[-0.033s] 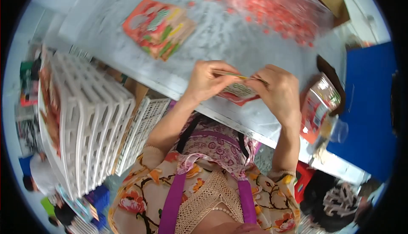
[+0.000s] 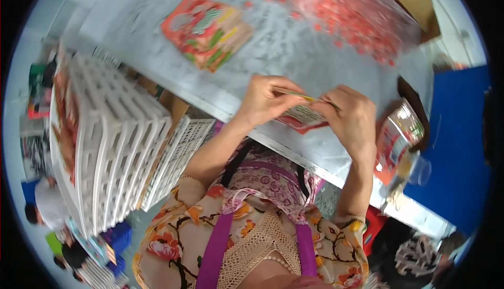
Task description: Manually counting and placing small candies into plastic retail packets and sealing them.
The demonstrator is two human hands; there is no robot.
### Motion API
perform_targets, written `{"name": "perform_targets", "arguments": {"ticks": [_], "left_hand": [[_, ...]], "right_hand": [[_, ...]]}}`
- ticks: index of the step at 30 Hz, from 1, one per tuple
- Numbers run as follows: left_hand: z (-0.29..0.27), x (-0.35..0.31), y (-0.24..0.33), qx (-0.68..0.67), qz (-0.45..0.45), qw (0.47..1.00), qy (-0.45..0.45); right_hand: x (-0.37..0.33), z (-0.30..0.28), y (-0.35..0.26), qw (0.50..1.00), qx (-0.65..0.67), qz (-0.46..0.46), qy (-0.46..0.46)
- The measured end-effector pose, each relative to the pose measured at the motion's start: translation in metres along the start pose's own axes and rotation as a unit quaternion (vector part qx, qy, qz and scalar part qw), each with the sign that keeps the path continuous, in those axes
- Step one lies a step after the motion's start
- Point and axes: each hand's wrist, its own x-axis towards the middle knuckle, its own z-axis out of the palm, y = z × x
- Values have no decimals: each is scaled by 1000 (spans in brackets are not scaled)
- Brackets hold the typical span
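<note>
Between my two hands is a printed red pouch (image 2: pixel 303 120), held by its upper edge above the near side of the table. My left hand (image 2: pixel 266 99) pinches one end of that edge, thumb against fingers. At the other end, my right hand (image 2: pixel 350 111) grips with the fingers closed and covers part of the pouch. Further off to the left lies a fanned stack of similar red and tan pouches (image 2: pixel 207 32). A clear plastic bag of small red pieces (image 2: pixel 357 21) rests at the far right, with a few loose pieces beside it.
White slatted crates (image 2: pixel 113 147) stack up at my left, beside the grey table (image 2: pixel 131 31). On the right are another red pouch (image 2: pixel 391 152), a clear cup (image 2: pixel 419 171), a blue panel (image 2: pixel 462 147) and a cardboard box (image 2: pixel 412 0). Other people show at the lower edges.
The whole view has shifted a little, so the table and its things sit slightly further right. Both hands keep their hold on the pouch.
</note>
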Motion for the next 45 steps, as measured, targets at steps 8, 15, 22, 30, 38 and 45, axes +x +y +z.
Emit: {"name": "perform_targets", "arguments": {"ticks": [8, 15, 22, 30, 38, 45], "left_hand": [[-18, -25, 8, -24, 68, 996, 52], [-40, -42, 39, -7, 139, 986, 95], [-79, -113, 101, 127, 138, 960, 206], [-130, -237, 188, 297, 144, 880, 341], [-242, -420, 369, 503, -125, 770, 372], [-391, -407, 318, 456, -397, 725, 329]], "right_hand": [[15, 3, -32, 996, 38, -58, -48], [10, -9, -47, 991, 64, -83, -86], [36, 14, -102, 973, 134, -168, -81], [59, 51, -198, 872, 274, -399, -78], [52, 95, -192, 792, 392, -325, -337], [31, 108, -49, 898, 205, -189, -341]]}}
